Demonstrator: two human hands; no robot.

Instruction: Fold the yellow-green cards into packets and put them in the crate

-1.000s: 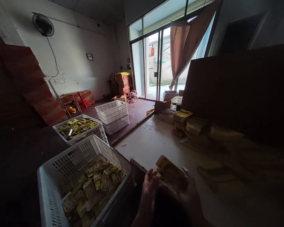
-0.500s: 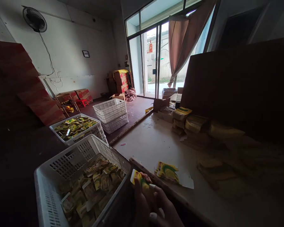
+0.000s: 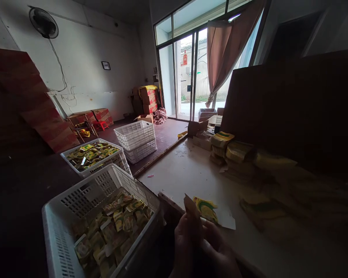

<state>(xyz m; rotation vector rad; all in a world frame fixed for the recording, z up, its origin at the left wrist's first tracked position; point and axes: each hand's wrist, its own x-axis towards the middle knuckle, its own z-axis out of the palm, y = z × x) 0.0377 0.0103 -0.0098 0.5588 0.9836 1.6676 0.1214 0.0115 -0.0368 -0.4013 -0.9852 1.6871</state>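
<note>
1. Gripping a thin, dark-looking packet [image 3: 192,206] upright in the left hand [image 3: 182,235], just over the near edge of the desk [image 3: 174,166]; appearing too shadowed for telling one packet from several pressed together.
2. Bending the fingers of the right hand [image 3: 214,241] close in from the other side; leaving unclear in the dark whether gripping the packet too or only touching it.
3. Probably risking a drop off the near edge of the desk, through a shallow finger hold on something so thin.
4. Facing loose yellow-and-green pouches [image 3: 205,208] just beyond the hands, inside the near edge, along with a white sheet [image 3: 228,222] at their right; possibly risking a knock to both, from knuckles passing so near.
5. Seeing a white crate [image 3: 55,231] beside the near-left corner of the desk, holding jumbled pouches [image 3: 123,220] below its rim; perhaps risking a miss on its wall, from poor light.
6. Noting a farther crate [image 3: 111,164] past that corner, heaping pouches near its rim and possibly spilling some under a bump.
7. Viewing wrapped bundles [image 3: 239,151] toward the far right of the desk, piling unevenly, fading into shadow, and perhaps sliding under a nudge.
</note>
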